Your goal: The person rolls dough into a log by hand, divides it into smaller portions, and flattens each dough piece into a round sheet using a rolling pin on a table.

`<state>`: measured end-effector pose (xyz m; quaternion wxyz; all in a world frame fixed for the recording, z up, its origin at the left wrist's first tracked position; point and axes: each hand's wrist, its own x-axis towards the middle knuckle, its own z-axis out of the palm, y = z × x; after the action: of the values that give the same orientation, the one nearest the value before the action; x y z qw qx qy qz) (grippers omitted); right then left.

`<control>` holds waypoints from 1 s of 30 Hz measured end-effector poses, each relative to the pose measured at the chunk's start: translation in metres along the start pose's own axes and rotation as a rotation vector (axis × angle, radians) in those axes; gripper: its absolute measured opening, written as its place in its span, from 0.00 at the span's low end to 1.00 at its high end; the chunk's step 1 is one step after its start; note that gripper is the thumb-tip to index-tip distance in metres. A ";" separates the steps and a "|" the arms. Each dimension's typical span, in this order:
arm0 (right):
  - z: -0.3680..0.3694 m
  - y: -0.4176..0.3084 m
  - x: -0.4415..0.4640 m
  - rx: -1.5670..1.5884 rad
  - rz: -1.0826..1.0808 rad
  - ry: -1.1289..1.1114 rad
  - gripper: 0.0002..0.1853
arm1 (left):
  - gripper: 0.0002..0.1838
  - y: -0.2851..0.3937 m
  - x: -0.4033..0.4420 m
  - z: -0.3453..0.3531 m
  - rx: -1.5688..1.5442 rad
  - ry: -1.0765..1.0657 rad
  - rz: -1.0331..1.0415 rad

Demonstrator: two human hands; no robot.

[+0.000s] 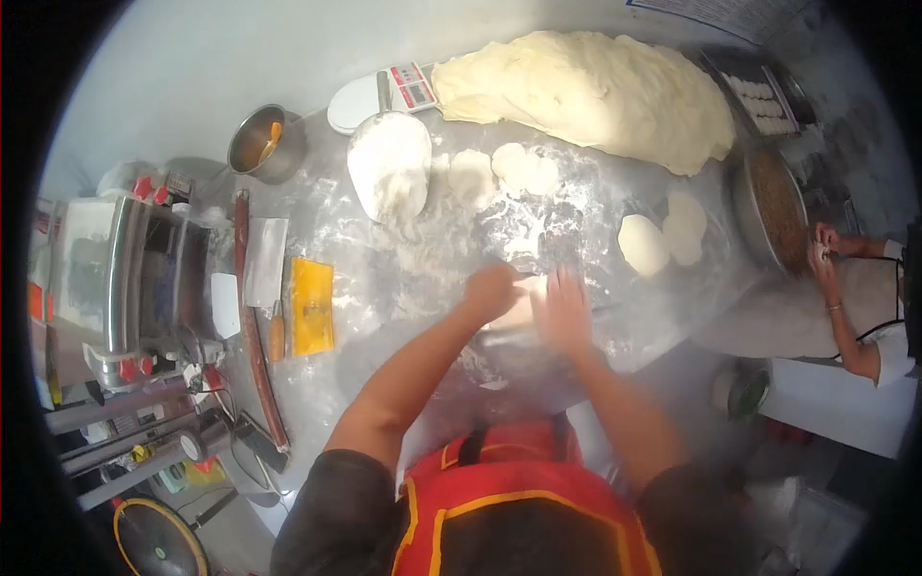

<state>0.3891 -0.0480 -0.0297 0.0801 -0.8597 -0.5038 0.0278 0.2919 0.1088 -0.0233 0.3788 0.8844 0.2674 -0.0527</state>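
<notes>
A pale piece of dough (512,316) lies on the floured work table in front of me, partly hidden by both hands. My left hand (492,291) is closed at its left edge, with the fingertips gripping the dough. Over the right side of the same piece is my right hand (565,309), fingers stretched forward and smeared by motion; anything under its palm is hidden. Flattened dough rounds (643,244) lie to the right, and several more rounds (472,180) sit farther back. A metal scoop (389,165) full of flour stands behind my left hand.
A large dough mass (586,96) fills the back, beside a scale (415,88). At left are a pot (267,144), a yellow scraper (312,305), a cleaver (266,261) and a long rod (252,336). A co-worker's hands (824,252) work near a filling basin (771,206) at right.
</notes>
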 end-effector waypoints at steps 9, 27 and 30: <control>-0.003 -0.007 0.046 0.055 0.031 0.137 0.29 | 0.18 0.009 -0.002 -0.004 -0.059 -0.062 -0.068; -0.008 -0.008 0.007 0.109 0.012 0.072 0.31 | 0.19 0.006 -0.010 -0.010 0.134 -0.113 -0.051; 0.001 0.004 -0.062 0.075 -0.017 -0.164 0.32 | 0.21 -0.036 -0.029 0.005 -0.049 -0.026 -0.106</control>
<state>0.3623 -0.1036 -0.0331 0.0708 -0.8466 -0.5145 0.1163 0.2497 0.1136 -0.0413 0.4006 0.8586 0.3102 -0.0776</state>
